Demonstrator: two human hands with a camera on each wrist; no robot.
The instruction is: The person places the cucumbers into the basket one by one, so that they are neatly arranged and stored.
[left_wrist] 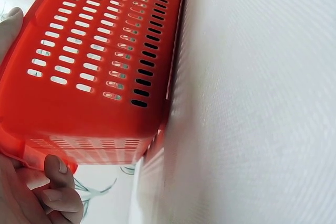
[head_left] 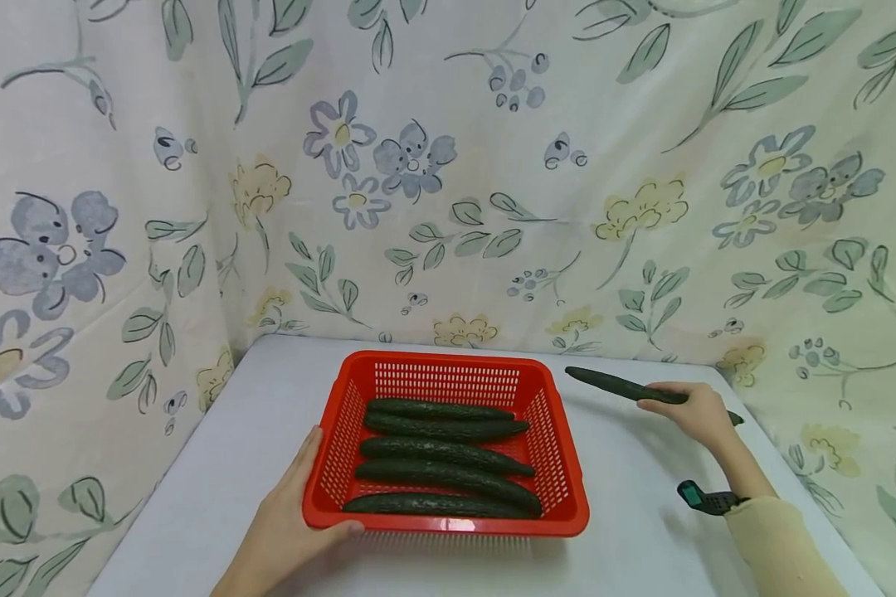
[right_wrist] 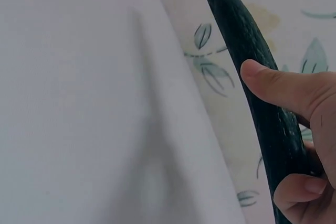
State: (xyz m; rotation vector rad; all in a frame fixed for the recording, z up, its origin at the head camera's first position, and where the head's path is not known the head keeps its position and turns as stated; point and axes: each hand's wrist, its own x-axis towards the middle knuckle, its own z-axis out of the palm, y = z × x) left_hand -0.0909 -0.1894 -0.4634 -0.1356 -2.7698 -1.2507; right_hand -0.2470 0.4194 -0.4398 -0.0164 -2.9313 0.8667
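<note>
A red plastic basket point(head_left: 448, 524) with slotted walls stands on the white table, with several dark green cucumbers point(head_left: 448, 452) lying crosswise inside. At its near left corner, my left hand point(head_left: 284, 510) grips the rim, thumb along the front and fingers along the left side. The left wrist view has curled fingers point(left_wrist: 63, 187) by the rim of the basket point(left_wrist: 84, 51). Right of the basket, my right hand point(head_left: 690, 410) holds one cucumber point(head_left: 612, 383) above the table, thumb on one side. In the right wrist view, that cucumber point(right_wrist: 262, 98) is pinched between thumb and fingers.
The white table point(head_left: 627, 481) reaches back to a floral cloth point(head_left: 448, 207), which hangs behind and along both sides. A dark watch-like band point(head_left: 709, 500) is on my right wrist, beside a pale yellow sleeve point(head_left: 776, 539).
</note>
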